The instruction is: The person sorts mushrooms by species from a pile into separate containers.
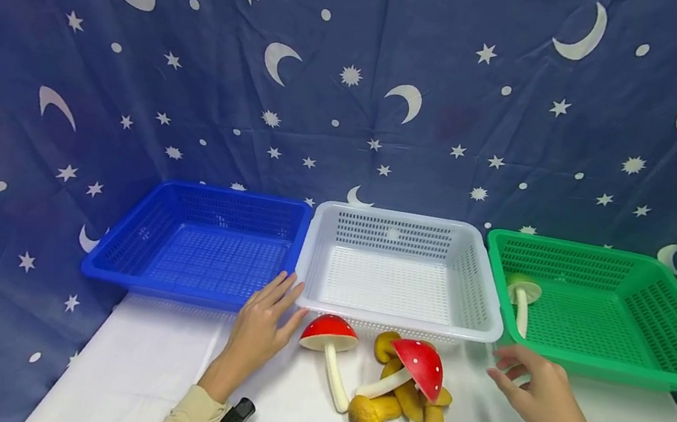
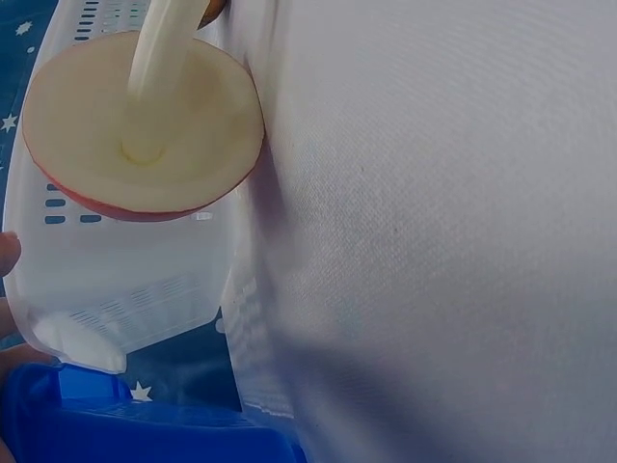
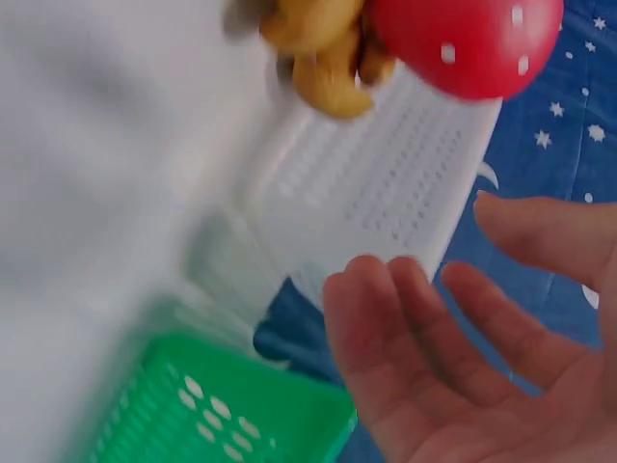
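My left hand lies with fingers extended by the corner where the blue and white baskets meet, fingertips right at the rims. Beside its thumb is a red-capped toy mushroom with a white stem; its pale underside fills part of the left wrist view. A second red toy mushroom with white dots lies on several yellow-brown toy mushrooms. Loosely curled and holding nothing, my right hand hovers near the green basket's front left corner. A green-capped toy mushroom leans inside that basket.
Three perforated plastic baskets stand side by side at the back: a blue basket, a white basket and a green basket. A white cloth covers the table. Behind hangs a dark blue curtain with moons and stars.
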